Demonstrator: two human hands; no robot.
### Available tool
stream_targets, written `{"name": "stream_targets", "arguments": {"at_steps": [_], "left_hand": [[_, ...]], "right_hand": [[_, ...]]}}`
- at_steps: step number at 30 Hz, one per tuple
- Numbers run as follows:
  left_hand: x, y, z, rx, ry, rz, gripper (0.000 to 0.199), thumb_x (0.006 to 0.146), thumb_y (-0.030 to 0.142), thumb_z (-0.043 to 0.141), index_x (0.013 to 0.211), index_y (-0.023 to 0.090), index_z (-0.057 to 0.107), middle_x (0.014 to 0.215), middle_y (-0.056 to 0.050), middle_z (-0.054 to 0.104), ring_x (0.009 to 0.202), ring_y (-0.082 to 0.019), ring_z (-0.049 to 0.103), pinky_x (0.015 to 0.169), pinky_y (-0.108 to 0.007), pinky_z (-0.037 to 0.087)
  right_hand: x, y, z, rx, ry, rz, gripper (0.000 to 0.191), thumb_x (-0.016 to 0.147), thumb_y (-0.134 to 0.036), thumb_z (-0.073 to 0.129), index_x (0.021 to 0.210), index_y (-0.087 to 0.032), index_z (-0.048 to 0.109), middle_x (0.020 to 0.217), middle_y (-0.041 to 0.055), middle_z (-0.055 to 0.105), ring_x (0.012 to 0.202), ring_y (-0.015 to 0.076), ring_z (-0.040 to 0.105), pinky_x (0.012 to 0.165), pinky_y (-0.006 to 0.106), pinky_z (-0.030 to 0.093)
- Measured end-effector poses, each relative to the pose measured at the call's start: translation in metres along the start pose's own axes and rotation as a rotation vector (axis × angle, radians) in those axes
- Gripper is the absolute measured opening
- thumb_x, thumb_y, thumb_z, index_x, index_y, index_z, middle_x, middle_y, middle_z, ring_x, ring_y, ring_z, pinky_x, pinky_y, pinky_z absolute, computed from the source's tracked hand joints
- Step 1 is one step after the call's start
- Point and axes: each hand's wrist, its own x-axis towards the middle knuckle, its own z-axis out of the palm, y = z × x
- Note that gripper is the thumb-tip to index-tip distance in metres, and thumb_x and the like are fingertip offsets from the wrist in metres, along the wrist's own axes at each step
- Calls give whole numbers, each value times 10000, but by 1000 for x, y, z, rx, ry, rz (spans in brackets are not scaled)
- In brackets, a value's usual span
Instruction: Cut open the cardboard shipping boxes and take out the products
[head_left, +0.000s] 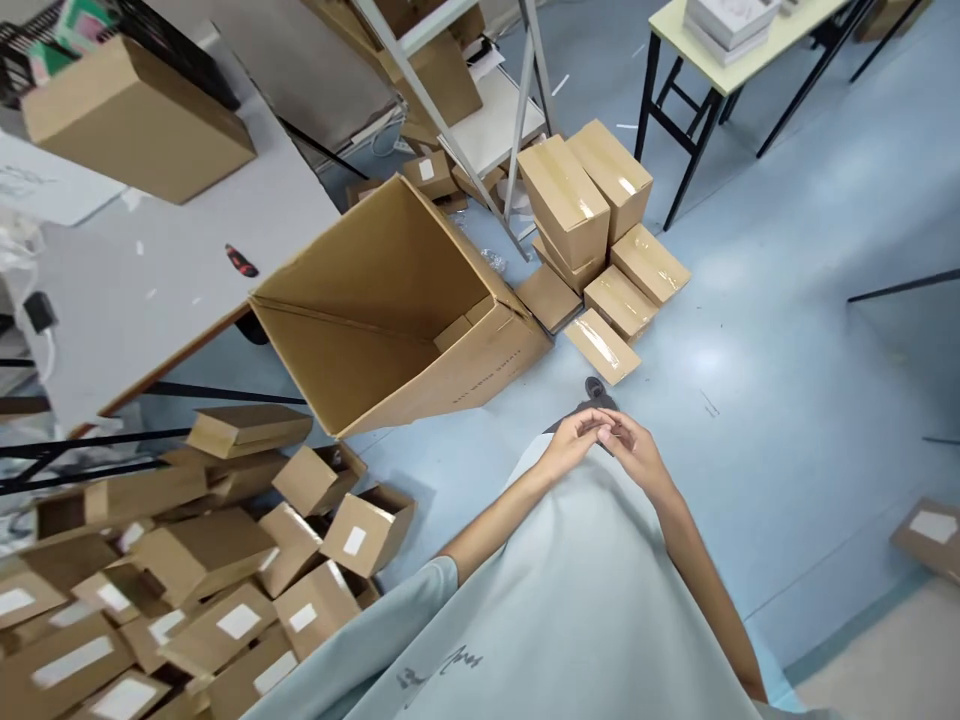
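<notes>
My left hand (571, 443) and my right hand (636, 450) meet in front of my body, above one dark shoe (594, 390). Their fingers are curled in and touch each other at the tips, and I see nothing held in either. Ahead and to the left stands a large cardboard carton (480, 370) with its top open; a few small boxes (454, 335) show at its bottom. Just beyond my hands lies a flat taped box (602, 346), the nearest of a group of closed boxes (566, 195) on the floor.
A pile of small labelled boxes (210, 560) covers the floor at lower left. A grey table (187, 240) at left carries a red-and-black tool (241, 261) and a carton (142, 120). Behind the large carton stands a stepladder (525, 110); a yellowish table (675, 40) is at upper right.
</notes>
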Motion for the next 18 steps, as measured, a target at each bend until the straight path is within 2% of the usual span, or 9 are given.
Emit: {"name": "stream_targets", "arguments": {"at_steps": [4, 9, 14, 18], "left_hand": [[49, 15, -1, -90, 55, 4, 420, 891, 591, 903, 965, 196, 784, 1055, -76, 828, 1014, -240, 759, 1022, -355, 569], [124, 42, 5, -134, -1, -26, 470, 881, 635, 898, 973, 185, 802, 1047, -84, 841, 1016, -250, 771, 994, -356, 583], [189, 70, 4, -157, 90, 31, 555, 879, 738, 878, 990, 197, 822, 1143, -107, 866, 1180, -297, 790, 1143, -420, 573], [225, 83, -11, -206, 290, 37, 620, 835, 802, 888, 990, 205, 815, 1148, -125, 867, 1195, -318, 795, 1191, -474, 569]], "right_hand": [[48, -30, -17, -90, -33, 40, 617, 918, -722, 863, 1344, -278, 818, 1334, 94, 847, 1254, 328, 794, 1137, 489, 623], [99, -71, -57, -165, -12, 66, 653, 930, -719, 853, 1430, -302, 795, 1408, 83, 829, 1257, 315, 788, 1166, 495, 616], [158, -118, -123, -288, -1, 160, 742, 902, -770, 859, 1456, -283, 779, 1542, 136, 775, 1253, 329, 802, 1180, 559, 605], [232, -160, -183, -420, -6, 191, 761, 876, -808, 856, 1421, -280, 794, 1516, 163, 785, 1240, 346, 810, 1172, 594, 595]]}}
